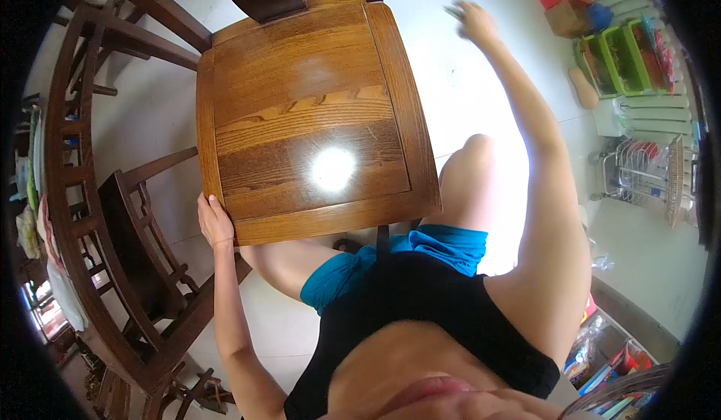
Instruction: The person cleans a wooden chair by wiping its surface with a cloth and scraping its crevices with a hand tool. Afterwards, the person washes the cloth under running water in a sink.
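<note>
A wooden chair (300, 120) with a glossy brown seat stands in front of me, between my knees, its backrest at the far side. My left hand (215, 221) grips the seat's near-left edge, thumb on top and fingers along the side. Out to the right, past the chair, my right hand (477, 24) is raised over the white floor, apart from the seat. Motion smears it, and its fingers look curled around a small greyish thing (455, 10) that I cannot make out. A bright light reflection shows on the seat.
Dark wooden furniture with slatted rails (82, 187) fills the left side. On the right, a white radiator (661, 112) stands near green plastic baskets (619, 58), a wire rack (638, 168) and a cardboard box (568, 18). Packaged items (612, 352) lie in a container at lower right.
</note>
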{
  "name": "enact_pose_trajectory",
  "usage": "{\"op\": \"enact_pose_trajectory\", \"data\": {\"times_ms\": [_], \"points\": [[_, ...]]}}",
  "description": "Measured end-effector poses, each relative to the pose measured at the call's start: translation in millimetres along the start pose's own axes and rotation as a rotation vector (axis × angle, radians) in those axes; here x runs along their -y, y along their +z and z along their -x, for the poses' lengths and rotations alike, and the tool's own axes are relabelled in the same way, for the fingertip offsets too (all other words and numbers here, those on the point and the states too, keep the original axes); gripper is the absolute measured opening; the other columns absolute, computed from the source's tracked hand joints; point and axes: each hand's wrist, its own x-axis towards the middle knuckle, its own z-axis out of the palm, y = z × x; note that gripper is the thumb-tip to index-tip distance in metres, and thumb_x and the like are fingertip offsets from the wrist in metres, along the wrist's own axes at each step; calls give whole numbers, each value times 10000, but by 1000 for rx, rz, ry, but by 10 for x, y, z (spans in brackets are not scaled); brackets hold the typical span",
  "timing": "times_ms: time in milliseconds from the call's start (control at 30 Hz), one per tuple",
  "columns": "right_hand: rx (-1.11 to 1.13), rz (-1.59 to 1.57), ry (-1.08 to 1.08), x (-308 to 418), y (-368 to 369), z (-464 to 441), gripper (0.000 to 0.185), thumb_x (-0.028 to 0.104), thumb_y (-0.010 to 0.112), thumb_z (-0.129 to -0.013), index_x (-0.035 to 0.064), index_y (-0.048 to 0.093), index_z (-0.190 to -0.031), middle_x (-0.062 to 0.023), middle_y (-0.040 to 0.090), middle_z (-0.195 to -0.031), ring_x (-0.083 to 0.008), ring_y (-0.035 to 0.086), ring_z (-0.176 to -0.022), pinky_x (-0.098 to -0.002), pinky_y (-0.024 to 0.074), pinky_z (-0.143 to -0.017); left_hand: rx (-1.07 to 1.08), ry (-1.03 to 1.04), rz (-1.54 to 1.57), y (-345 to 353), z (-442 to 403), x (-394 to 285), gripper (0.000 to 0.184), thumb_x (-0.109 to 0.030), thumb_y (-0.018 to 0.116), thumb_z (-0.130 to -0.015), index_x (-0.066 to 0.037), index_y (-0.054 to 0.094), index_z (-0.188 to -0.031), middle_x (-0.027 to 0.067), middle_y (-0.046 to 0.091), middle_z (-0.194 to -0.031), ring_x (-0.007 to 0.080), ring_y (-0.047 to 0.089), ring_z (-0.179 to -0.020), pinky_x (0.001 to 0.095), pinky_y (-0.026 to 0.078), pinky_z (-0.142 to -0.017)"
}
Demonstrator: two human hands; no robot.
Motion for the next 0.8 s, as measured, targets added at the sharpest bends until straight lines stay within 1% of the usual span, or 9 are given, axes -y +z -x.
{"op": "enact_pose_trajectory", "data": {"times_ms": [67, 167, 333, 433, 567, 700, 733, 767, 800], "points": [[-106, -270, -213, 567, 33, -161, 415, 24, 615, -705, 195, 562, -1079, -23, 566, -1063, -231, 599, -879, -353, 505, -755, 1, -16, -12, 6, 3, -6, 368, -257, 325, -932, -15, 421, -1192, 197, 521, -1095, 349, 484, -1017, 398, 373, -859], [-177, -104, -605, 1328, 76, -147, 278, 82, 566, -762, 150, 588, -1031, -80, 523, -1028, -228, 586, -907, -346, 507, -776, -33, -11, -32, 64, -15, 87, 374, -267, 320, -935, -19, 417, -1198, 195, 519, -1100, 347, 481, -1025, 397, 370, -864], [-257, -38, -564, 1049, 459, -309, 237, 155, 470, -847, 105, 556, -1063, -132, 562, -955, -265, 578, -908, -382, 488, -756, -6, 4, -12, 74, -15, 66, 382, -276, 312, -936, -24, 414, -1204, 199, 516, -1110, 352, 474, -1032, 399, 364, -876], [232, 314, -60, 82, 736, -52, 301, 274, 516, -859, 100, 556, -1102, -151, 577, -1033, -256, 581, -899, -354, 473, -754, -10, 42, -67, 43, -11, 191, 399, -280, 309, -933, -13, 401, -1216, 216, 505, -1129, 360, 469, -1046, 397, 359, -884], [-45, -68, -6, 91, 354, 268, 262, 133, 519, -790, 144, 637, -1024, -138, 555, -1048, -258, 597, -849, -345, 488, -753, 7, -21, -18, 33, 19, -43, 401, -275, 315, -929, -4, 405, -1210, 225, 496, -1142, 361, 466, -1055, 397, 358, -885], [-282, -277, -310, 1075, 163, 8, 284, 120, 483, -805, 151, 613, -1055, -106, 571, -1038, -263, 601, -790, -337, 495, -731, -7, -9, -46, 113, -47, 152, 385, -272, 314, -930, -20, 420, -1201, 209, 507, -1123, 352, 479, -1033, 393, 362, -874], [49, -1073, -35, 1400, 128, -75, 103, 120, 522, -820, 54, 590, -777, -113, 571, -692, -203, 585, -656, -346, 463, -565, -7, -10, -25, 104, -38, 135, 382, -272, 314, -930, -23, 422, -1200, 205, 509, -1118, 348, 482, -1028, 390, 363, -872], [-450, -650, -520, 1367, 610, -270, 108, 127, 543, -818, 47, 607, -784, -107, 564, -685, -222, 571, -674, -353, 458, -615, -6, -11, -2, 100, -26, 101, 380, -271, 315, -930, -26, 423, -1199, 201, 511, -1113, 343, 485, -1024, 387, 364, -871], [-462, -610, -529, 1343, 685, -376, 100, 123, 545, -816, 53, 614, -799, -112, 568, -704, -233, 569, -684, -356, 456, -630, 0, -11, 18, 94, -18, 80, 377, -271, 316, -930, -29, 425, -1198, 197, 513, -1108, 339, 487, -1020, 384, 365, -869]]}}
